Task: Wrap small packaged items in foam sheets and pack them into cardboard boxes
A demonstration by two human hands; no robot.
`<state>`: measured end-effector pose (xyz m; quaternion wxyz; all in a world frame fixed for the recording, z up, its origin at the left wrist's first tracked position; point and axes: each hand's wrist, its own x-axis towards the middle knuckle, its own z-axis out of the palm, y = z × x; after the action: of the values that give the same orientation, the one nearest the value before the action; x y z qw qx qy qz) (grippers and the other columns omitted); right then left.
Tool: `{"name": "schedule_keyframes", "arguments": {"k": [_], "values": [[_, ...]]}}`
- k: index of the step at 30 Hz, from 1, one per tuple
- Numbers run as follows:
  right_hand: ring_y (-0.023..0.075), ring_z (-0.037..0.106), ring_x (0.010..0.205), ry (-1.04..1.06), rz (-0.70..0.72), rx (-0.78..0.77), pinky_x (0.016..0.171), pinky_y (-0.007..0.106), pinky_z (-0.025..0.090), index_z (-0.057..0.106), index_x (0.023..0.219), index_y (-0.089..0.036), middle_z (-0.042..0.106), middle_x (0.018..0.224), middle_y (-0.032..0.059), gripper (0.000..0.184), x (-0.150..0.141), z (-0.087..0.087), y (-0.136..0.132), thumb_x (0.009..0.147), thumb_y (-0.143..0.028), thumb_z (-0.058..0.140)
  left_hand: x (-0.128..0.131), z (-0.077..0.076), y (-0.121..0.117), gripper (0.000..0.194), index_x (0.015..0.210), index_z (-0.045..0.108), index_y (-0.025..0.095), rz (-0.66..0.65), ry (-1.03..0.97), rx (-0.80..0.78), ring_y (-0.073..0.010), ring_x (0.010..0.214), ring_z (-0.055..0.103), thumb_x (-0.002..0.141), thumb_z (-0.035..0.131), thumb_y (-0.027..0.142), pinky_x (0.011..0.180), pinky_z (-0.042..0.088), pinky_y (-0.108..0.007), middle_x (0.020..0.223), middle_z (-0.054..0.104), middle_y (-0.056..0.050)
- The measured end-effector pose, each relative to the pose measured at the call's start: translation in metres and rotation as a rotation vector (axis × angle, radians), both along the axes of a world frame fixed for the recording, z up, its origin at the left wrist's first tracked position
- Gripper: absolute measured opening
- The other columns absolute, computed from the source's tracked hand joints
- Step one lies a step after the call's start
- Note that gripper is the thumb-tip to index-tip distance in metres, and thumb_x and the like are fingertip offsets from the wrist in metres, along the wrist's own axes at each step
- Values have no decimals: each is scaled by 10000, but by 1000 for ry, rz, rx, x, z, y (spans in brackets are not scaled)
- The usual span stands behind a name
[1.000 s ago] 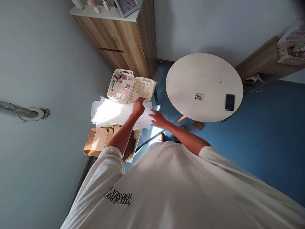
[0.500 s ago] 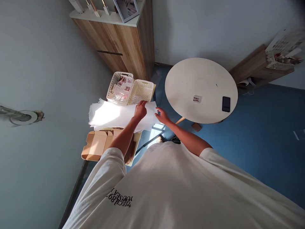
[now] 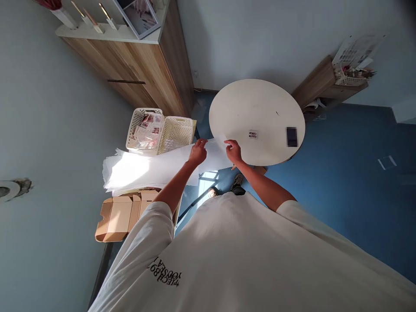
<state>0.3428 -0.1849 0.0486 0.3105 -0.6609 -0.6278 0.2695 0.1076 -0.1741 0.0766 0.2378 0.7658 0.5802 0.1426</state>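
A stack of large white paper sheets lies to the left, with sunlight across one end. My right hand is closed, pinching the edge of the top white sheet. That sheet stretches from the stack toward the round table. My left hand is closed on the same sheet further back, its fingertips partly hidden. Behind the stack stand two white plastic baskets: a left basket with printed cards and clear packets, and a right basket holding some clear plastic pieces.
A round white table bears a small pack and a dark phone-like rectangle. Open cardboard boxes lie in front of the paper. A wooden cabinet stands at the back left, a wooden shelf at the right.
My right hand has taken hold of the sheet's edge and drawn it right, toward the round table. My left hand has closed on the sheet. The view has shifted to the right.
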Motion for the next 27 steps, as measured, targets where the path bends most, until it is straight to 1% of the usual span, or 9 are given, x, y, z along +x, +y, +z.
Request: {"name": "schedule_keyframes", "arguments": {"k": [3, 6, 11, 15, 18, 20, 23, 27], "values": [[241, 670, 1198, 15, -47, -30, 1083, 388, 556, 721, 1346, -176, 672, 1366, 138, 521, 30, -4, 10, 915, -114, 436, 28, -3, 12, 608, 1511, 567, 185, -34, 13, -17, -305, 1455, 530, 926, 450, 67, 1213, 471, -494, 1598, 507, -145], [261, 671, 1214, 16, -82, -95, 1105, 415, 547, 704, 1389, -175, 651, 1420, 150, 534, 60, -11, 24, 909, -139, 472, 56, -7, 26, 617, 1515, 568, 195, -56, 31, -38, -307, 1471, 513, 922, 453, 67, 1215, 466, -505, 1600, 508, -141], [247, 667, 1223, 21, -150, -186, 1104, 401, 551, 685, 1408, -151, 645, 1427, 161, 536, 116, -30, 54, 926, -149, 451, 103, -16, 53, 625, 1531, 557, 205, -56, 45, -83, -313, 1485, 502, 927, 462, 74, 1221, 460, -512, 1630, 485, -135], [253, 681, 1187, 6, -173, -233, 1105, 416, 558, 686, 1404, -132, 666, 1396, 170, 544, 164, -47, 81, 915, -160, 449, 142, -27, 76, 617, 1523, 563, 210, -44, 53, -120, -309, 1499, 488, 927, 473, 79, 1231, 450, -524, 1629, 498, -133], [261, 681, 1218, -14, -217, -273, 1109, 434, 560, 655, 1449, -127, 655, 1421, 184, 574, 201, -57, 97, 917, -178, 445, 172, -39, 90, 616, 1529, 557, 212, -38, 62, -161, -317, 1500, 486, 929, 485, 96, 1232, 444, -543, 1638, 497, -131], [274, 671, 1256, -58, -239, -300, 1096, 452, 569, 602, 1516, -133, 635, 1448, 197, 614, 226, -64, 104, 923, -206, 460, 191, -48, 96, 619, 1538, 550, 214, -33, 77, -198, -327, 1510, 476, 930, 496, 112, 1234, 437, -552, 1647, 492, -132], [306, 665, 1261, -139, -226, -311, 1092, 497, 565, 537, 1584, -154, 619, 1447, 203, 680, 259, -73, 110, 912, -254, 502, 218, -59, 99, 621, 1549, 540, 220, -36, 108, -253, -332, 1524, 461, 936, 501, 133, 1239, 426, -549, 1659, 481, -131], [339, 656, 1246, -154, -201, -321, 1080, 530, 561, 527, 1586, -175, 613, 1412, 196, 705, 286, -82, 107, 888, -276, 539, 244, -70, 97, 602, 1554, 534, 215, -57, 152, -323, -336, 1524, 462, 955, 496, 168, 1237, 427, -538, 1667, 471, -141]]}}
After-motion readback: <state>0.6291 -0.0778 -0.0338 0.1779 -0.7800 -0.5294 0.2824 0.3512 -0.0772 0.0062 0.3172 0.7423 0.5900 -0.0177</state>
